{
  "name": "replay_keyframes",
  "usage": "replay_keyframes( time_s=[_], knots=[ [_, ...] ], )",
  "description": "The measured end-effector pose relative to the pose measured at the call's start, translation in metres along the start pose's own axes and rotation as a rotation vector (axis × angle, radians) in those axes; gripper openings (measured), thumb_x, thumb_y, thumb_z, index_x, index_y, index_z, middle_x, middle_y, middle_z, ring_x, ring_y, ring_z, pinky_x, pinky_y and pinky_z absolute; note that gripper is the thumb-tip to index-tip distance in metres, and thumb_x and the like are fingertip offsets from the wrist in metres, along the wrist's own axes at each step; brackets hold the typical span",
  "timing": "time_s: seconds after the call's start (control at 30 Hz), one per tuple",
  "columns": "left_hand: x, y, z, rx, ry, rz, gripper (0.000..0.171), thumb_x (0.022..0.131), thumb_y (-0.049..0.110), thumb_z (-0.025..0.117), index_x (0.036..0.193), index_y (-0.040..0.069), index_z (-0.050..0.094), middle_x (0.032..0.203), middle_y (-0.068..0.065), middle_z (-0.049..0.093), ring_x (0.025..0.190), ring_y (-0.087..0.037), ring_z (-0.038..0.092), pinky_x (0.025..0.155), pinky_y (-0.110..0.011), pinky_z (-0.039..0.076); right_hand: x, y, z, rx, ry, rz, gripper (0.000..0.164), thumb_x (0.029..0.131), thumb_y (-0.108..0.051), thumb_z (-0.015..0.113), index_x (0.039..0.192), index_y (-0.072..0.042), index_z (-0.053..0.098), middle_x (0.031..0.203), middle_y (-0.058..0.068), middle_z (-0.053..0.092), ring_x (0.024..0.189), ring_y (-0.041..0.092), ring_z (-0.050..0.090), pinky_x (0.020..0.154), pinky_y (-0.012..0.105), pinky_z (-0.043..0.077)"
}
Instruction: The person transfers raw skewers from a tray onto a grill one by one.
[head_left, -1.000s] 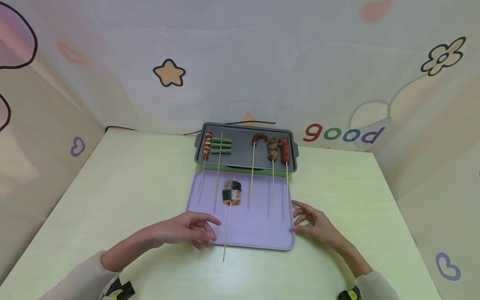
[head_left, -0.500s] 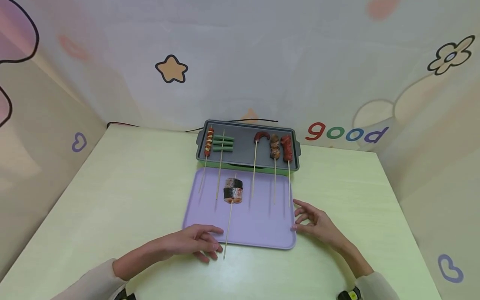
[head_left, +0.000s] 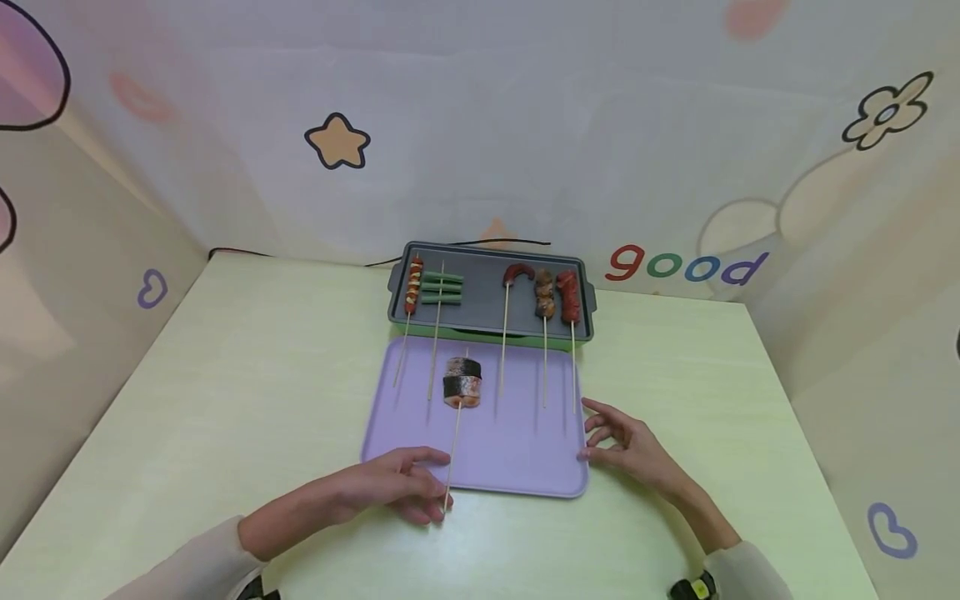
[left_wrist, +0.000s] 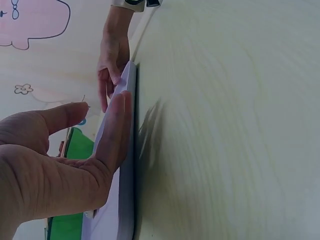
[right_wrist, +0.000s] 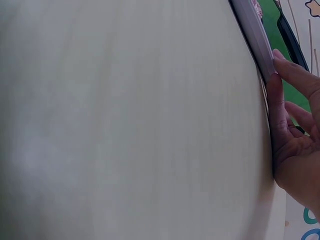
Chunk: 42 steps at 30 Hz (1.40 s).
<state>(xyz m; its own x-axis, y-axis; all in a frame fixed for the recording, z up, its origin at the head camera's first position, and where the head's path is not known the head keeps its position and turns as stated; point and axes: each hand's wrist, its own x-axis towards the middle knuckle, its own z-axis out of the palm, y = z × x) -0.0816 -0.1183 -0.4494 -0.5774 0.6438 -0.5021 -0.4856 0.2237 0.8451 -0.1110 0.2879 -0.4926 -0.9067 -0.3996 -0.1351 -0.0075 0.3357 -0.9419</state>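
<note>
A skewer with a thick dark-banded roll (head_left: 462, 383) lies on the lilac tray (head_left: 525, 467), its bare stick hanging past the front rim. My left hand (head_left: 405, 485) is at the lower end of that stick, fingers loosely bent. In the left wrist view, a gap separates the thumb (left_wrist: 70, 116) from the other fingers (left_wrist: 114, 127), with no stick visibly pinched. At the tray's right edge, my right hand (head_left: 626, 446) touches the rim with relaxed fingers. The right wrist view shows its fingertips (right_wrist: 278, 56) against the tray side (right_wrist: 255, 37).
Behind the tray stands a green grill with a dark grey plate (head_left: 483, 292). Several skewers rest on it, including green sticks (head_left: 442, 287) and a red sausage (head_left: 568, 296); their handles reach over the tray. A printed curtain (head_left: 480, 125) closes off the back.
My left hand has moved down and right from the tray's front left to the end of the roll skewer's stick. My right hand stays at the tray edge.
</note>
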Motion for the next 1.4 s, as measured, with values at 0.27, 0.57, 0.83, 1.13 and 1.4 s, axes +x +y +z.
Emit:
replay_keyframes(
  time_s=[0.27, 0.57, 0.83, 1.13, 1.4],
  knots=[
    [0.008, 0.003, -0.002, -0.024, 0.004, 0.031, 0.06, 0.098, 0.004, 0.061, 0.152, -0.005, 0.035, 0.091, -0.003, 0.073, 0.078, -0.011, 0.068, 0.079, -0.03, 0.061, 0.0, -0.002, 0.001, 0.007, 0.002, 0.004, 0.075, 0.089, -0.001, 0.076, 0.152, 0.009, 0.036, 0.119, 0.028, 0.058, 0.093, 0.0, 0.065, 0.071, 0.017, 0.055],
    [0.008, 0.007, -0.002, -0.117, 0.03, 0.032, 0.057, 0.094, -0.004, 0.064, 0.146, -0.007, 0.042, 0.089, 0.003, 0.068, 0.084, -0.011, 0.07, 0.081, -0.029, 0.062, 0.002, 0.0, 0.001, 0.016, -0.003, -0.022, 0.075, 0.089, 0.0, 0.075, 0.152, 0.011, 0.036, 0.118, 0.029, 0.058, 0.093, 0.0, 0.065, 0.071, 0.017, 0.056],
    [0.001, 0.011, -0.001, -0.129, 0.015, 0.034, 0.058, 0.09, -0.003, 0.068, 0.144, -0.007, 0.046, 0.091, 0.003, 0.068, 0.084, -0.011, 0.07, 0.081, -0.031, 0.062, 0.001, 0.002, 0.001, -0.001, 0.009, 0.001, 0.075, 0.088, -0.002, 0.077, 0.152, 0.009, 0.038, 0.118, 0.022, 0.06, 0.093, -0.001, 0.066, 0.072, 0.017, 0.056],
    [-0.008, 0.016, 0.004, -0.138, -0.004, 0.047, 0.058, 0.091, -0.001, 0.067, 0.145, -0.005, 0.047, 0.095, 0.002, 0.068, 0.086, -0.015, 0.072, 0.084, -0.034, 0.062, 0.001, 0.005, 0.001, -0.009, 0.007, 0.004, 0.075, 0.089, -0.003, 0.077, 0.152, 0.007, 0.039, 0.119, 0.023, 0.06, 0.094, -0.001, 0.066, 0.073, 0.018, 0.057],
    [-0.015, 0.024, 0.008, -0.142, -0.022, 0.073, 0.059, 0.092, 0.0, 0.067, 0.147, -0.005, 0.045, 0.098, 0.0, 0.068, 0.088, -0.016, 0.072, 0.087, -0.038, 0.062, 0.0, 0.004, 0.0, -0.005, 0.014, -0.004, 0.076, 0.087, -0.002, 0.077, 0.152, 0.008, 0.039, 0.116, 0.014, 0.062, 0.093, 0.0, 0.066, 0.073, 0.018, 0.057]
  ],
)
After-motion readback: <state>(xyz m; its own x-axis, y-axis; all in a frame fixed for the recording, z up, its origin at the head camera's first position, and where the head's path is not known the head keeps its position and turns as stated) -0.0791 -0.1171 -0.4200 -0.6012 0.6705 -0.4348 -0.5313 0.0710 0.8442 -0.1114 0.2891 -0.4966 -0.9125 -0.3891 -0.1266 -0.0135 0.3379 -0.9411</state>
